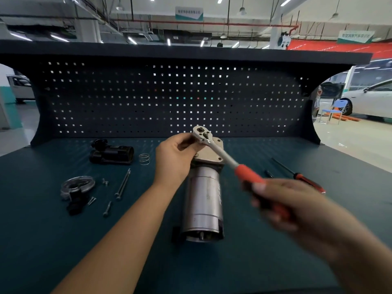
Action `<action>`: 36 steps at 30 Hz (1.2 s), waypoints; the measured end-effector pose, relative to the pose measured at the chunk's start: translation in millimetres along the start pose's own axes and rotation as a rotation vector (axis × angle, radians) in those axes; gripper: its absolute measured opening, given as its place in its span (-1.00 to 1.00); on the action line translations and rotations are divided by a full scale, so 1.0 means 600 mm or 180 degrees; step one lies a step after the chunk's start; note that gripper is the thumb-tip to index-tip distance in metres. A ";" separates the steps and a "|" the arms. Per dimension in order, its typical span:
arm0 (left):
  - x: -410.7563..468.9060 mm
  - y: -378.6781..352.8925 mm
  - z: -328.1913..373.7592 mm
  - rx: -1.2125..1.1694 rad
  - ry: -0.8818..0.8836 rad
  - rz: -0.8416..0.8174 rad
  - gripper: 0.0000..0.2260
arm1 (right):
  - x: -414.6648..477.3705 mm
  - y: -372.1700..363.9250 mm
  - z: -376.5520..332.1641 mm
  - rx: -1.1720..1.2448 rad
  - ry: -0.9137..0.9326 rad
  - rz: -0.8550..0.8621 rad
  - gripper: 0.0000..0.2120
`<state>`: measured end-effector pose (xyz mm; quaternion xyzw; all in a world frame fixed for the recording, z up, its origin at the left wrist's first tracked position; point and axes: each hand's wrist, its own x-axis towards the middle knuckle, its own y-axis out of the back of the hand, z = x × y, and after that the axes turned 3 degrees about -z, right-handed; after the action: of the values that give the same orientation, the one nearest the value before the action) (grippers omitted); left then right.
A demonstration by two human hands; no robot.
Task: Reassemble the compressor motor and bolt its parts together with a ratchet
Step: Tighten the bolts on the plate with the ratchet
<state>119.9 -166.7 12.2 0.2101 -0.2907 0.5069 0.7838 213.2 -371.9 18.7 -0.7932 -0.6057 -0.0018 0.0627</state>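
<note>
From the head camera, the compressor motor (203, 200) lies in the middle of the table (63, 240), its plated end toward the back edge. The left hand (176, 158) pinches the head of the ratchet (222, 152) over that end. The blurred right hand (284, 202) curls round its orange handle. Long bolts (123, 184) lie toward the left edge
</note>
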 end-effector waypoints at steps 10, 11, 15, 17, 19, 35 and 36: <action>0.004 0.012 0.001 -0.0067 0.0035 -0.0244 -0.77 | 0.051 0.079 0.008 0.0187 0.0057 0.0652 -0.74; 0.000 0.011 -0.001 -0.0033 -0.0010 -0.0221 -0.77 | 0.034 0.063 0.017 0.0277 0.0049 0.0492 -0.68; -0.009 -0.005 -0.011 0.0083 -0.0051 0.0037 -0.77 | -0.013 -0.045 0.054 0.0654 -0.0108 -0.0080 -0.60; -0.011 -0.015 -0.014 0.0251 -0.0066 0.0264 -0.76 | -0.015 -0.115 0.066 0.0987 -0.0185 -0.0368 -0.63; -0.014 -0.022 -0.015 0.0430 -0.0197 0.0432 -0.84 | -0.002 -0.166 0.079 0.1199 -0.0239 -0.0621 -0.71; 0.019 0.019 0.004 0.0487 0.0077 -0.0535 -0.73 | 0.041 0.076 -0.031 0.0476 -0.0171 0.0626 -0.70; 0.020 0.021 0.004 0.0479 0.0110 -0.0606 -0.76 | 0.053 0.087 -0.033 0.0425 -0.0165 0.0761 -0.71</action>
<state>111.4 -154.9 22.6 0.2862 -0.2170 0.4541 0.8154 273.3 -357.1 35.8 -0.8536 -0.5071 0.0665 0.0995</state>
